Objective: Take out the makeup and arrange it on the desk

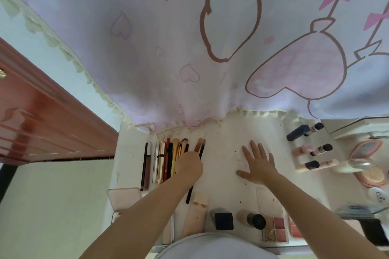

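Left hand (pixel 189 165) pinched a thin makeup brush (pixel 200 153) at mid-handle, at the right end of the brush row (pixel 166 160) on the desk (pixel 223 153).
Brush looked light, stiff and slim, likely to roll; mid-handle grip suited it, bristles clear. Right hand (pixel 257 163) lay flat nearby, fingers spread, holding nothing.

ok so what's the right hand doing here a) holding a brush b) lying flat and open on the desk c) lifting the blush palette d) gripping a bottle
b, the right hand lies flat with fingers spread on the bare desk, holding nothing, while the left hand is the one on a brush.
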A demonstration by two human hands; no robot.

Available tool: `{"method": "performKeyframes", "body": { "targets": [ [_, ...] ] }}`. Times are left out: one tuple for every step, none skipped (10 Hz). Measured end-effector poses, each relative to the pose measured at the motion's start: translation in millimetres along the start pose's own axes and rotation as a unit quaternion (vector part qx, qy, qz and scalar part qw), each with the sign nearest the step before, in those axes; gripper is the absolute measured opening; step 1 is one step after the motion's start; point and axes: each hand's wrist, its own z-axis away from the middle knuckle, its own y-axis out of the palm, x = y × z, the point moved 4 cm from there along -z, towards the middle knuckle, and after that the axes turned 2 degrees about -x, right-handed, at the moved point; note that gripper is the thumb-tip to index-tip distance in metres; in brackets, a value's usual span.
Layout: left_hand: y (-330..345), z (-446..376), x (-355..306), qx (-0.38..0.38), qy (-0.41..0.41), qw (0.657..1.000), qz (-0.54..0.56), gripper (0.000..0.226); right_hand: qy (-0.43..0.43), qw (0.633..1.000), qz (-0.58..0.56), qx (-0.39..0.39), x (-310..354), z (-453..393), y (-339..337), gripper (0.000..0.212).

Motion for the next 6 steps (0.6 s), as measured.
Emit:
{"method": "performKeyframes", "body": {
  "targets": [
    [0,-7,3,0.005,0.014,0.999,-0.048,0.057,-0.007,1.000,0.002,-0.006,0,-2,0,0.086],
    [4,-9,4,0.015,0.008,0.997,-0.073,0.051,-0.009,1.000,-0.006,-0.003,-4,0,5,0.085],
    [8,-11,3,0.006,0.011,0.997,-0.077,0.031,-0.015,1.000,-0.021,-0.003,-6,0,9,0.085],
    [7,-10,-5,-0.006,0.055,0.993,-0.105,0.030,-0.017,1.000,-0.027,0.001,-6,-1,10,0.085],
    [1,-8,-25,-0.052,0.125,0.988,-0.077,0.033,-0.016,0.999,-0.041,-0.010,-8,-3,8,0.083],
    [-2,-13,-52,-0.064,0.189,0.979,-0.040,0.037,-0.024,0.998,-0.056,-0.014,-8,-10,6,0.079]
  ]
}}
